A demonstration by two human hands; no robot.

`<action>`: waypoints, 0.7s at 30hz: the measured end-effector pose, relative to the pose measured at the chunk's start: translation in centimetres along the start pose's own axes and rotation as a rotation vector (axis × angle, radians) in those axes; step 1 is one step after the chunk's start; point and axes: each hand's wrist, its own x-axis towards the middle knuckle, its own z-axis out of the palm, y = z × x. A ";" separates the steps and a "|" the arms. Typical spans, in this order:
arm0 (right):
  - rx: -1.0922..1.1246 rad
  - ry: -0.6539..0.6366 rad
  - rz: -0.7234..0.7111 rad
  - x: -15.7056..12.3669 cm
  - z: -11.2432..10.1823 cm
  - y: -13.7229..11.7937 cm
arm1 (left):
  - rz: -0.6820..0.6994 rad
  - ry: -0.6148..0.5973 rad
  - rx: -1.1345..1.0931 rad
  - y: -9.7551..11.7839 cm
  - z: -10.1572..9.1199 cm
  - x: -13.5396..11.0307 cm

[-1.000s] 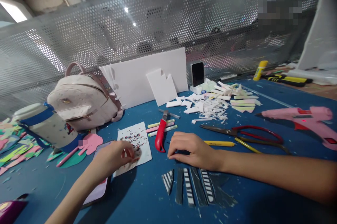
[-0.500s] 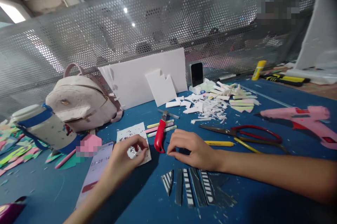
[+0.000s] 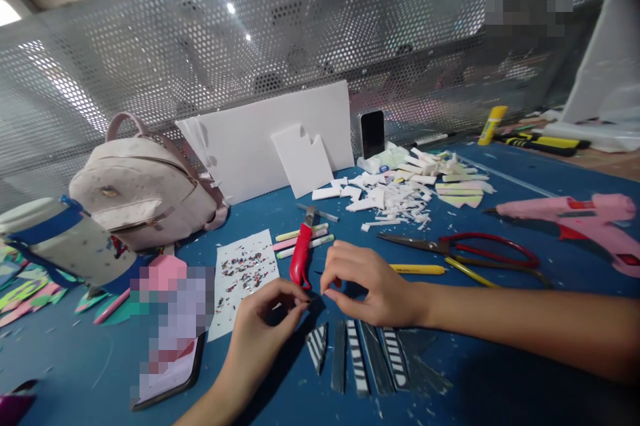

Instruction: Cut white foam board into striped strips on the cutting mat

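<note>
My left hand point(image 3: 273, 316) is pinched at the fingertips just below the red-handled utility knife point(image 3: 301, 256); a tiny dark bit seems to show there, too small to name. Facing it, my right hand point(image 3: 363, 283) is curled with thumb and forefinger together, and whatever they hold is hidden or too small to see. Left of my left hand lies a white sheet point(image 3: 215, 319) scattered with small shiny dark and red bits point(image 3: 250, 266). Below both hands, black strips point(image 3: 339, 356) and black-and-white striped strips point(image 3: 358, 359) lie side by side on the blue table point(image 3: 280, 406).
Right of my hands lie a yellow pen point(image 3: 420, 270), scissors point(image 3: 440, 247) and a pink glue gun point(image 3: 575, 216). Behind are highlighters point(image 3: 305, 246), white scraps point(image 3: 395, 199) and a propped phone point(image 3: 373, 135). A cup point(image 3: 65, 239), backpack point(image 3: 140, 189) and another phone point(image 3: 170, 359) stand or lie left.
My left hand has moved right from over the white sheet to beside my right hand, uncovering the shiny bits. My right hand has barely moved. The view has shifted slightly.
</note>
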 end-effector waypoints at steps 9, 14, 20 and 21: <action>-0.017 -0.035 0.018 0.1 0.1 0.1 | -0.010 0.015 -0.018 -0.2 0.0 -0.2; -0.022 -0.049 0.003 0.0 0.1 0.1 | -0.007 0.012 -0.011 -0.2 0.0 -0.2; -0.038 -0.065 0.018 0.0 0.1 0.1 | 0.015 0.018 -0.004 -0.1 0.1 -0.1; -0.042 -0.071 0.021 0.1 0.1 0.1 | 0.022 0.020 -0.002 -0.1 0.1 -0.1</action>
